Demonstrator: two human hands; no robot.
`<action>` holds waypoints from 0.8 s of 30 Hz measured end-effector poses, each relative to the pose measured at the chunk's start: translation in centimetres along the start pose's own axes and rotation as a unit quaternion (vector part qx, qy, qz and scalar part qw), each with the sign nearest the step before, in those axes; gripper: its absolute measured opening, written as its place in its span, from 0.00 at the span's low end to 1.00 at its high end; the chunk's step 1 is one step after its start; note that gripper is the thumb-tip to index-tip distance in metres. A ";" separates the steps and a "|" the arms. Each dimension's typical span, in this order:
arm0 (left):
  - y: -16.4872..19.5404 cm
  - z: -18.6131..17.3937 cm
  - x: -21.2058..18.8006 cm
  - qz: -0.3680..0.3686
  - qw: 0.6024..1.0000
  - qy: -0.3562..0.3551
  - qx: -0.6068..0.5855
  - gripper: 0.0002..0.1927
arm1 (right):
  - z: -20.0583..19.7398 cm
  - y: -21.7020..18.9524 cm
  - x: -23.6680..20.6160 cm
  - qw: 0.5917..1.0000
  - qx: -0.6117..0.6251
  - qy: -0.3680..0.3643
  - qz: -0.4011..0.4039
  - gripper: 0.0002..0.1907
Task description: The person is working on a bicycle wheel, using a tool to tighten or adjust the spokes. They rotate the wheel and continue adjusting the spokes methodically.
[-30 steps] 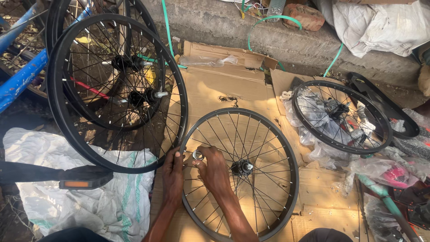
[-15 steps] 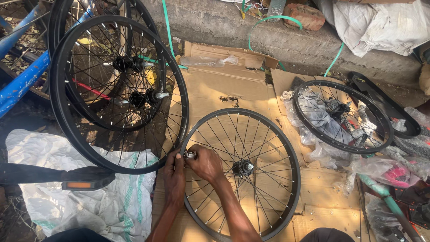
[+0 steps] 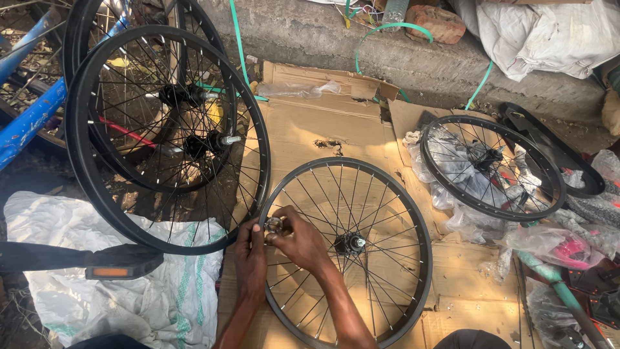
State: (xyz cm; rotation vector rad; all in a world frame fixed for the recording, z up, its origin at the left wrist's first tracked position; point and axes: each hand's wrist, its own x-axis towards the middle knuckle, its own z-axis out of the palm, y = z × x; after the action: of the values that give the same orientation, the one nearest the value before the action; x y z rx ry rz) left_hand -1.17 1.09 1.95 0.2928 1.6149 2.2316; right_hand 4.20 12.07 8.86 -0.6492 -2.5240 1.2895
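On the ground: flattened cardboard (image 3: 310, 129), brown and creased, carries a black spoked wheel (image 3: 345, 249) lying flat.
Around: a large wheel (image 3: 168, 136) leans upright at left, overlapping the flat wheel's rim near the hands; behind it a second wheel and a blue frame (image 3: 29, 126). A third wheel (image 3: 492, 167) lies at right on crumpled clear plastic bags (image 3: 452, 194).
Other clutter: white woven sack (image 3: 129, 304) at lower left with a black pedal (image 3: 119, 266) over it; green strap (image 3: 387, 29) and a brick (image 3: 434, 22) on the concrete ledge; white cloth (image 3: 549, 32) at top right.
Materials: thin steel spokes, black rims, metal hub (image 3: 350, 243) at the flat wheel's centre.
Left hand (image 3: 250, 255): fingers curled, pinching a small metal part (image 3: 274, 225) at the wheel's left rim.
Right hand (image 3: 300, 239): closed on the same part from the right, forearm crossing the spokes.
Part's place: between both hands, just inside the rim, well left of the hub.
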 end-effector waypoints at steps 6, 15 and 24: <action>-0.3 0.1 -0.1 -0.001 1.000 0.011 0.008 0.15 | 0.3 -0.4 -0.2 0.998 -0.028 0.044 0.039 0.18; 0.0 0.1 0.1 0.007 1.000 0.000 0.001 0.14 | -0.7 -1.2 -0.3 1.000 -0.002 -0.009 0.024 0.16; 0.3 0.0 -0.3 -0.005 1.000 0.004 0.022 0.15 | 0.8 -1.1 0.8 0.987 -0.122 -0.005 0.101 0.16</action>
State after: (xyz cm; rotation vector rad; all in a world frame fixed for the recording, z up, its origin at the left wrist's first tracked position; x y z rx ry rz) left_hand -0.89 0.92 2.24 0.2874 1.6683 2.1955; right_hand 2.91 11.36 9.31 -0.9751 -2.7070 1.0489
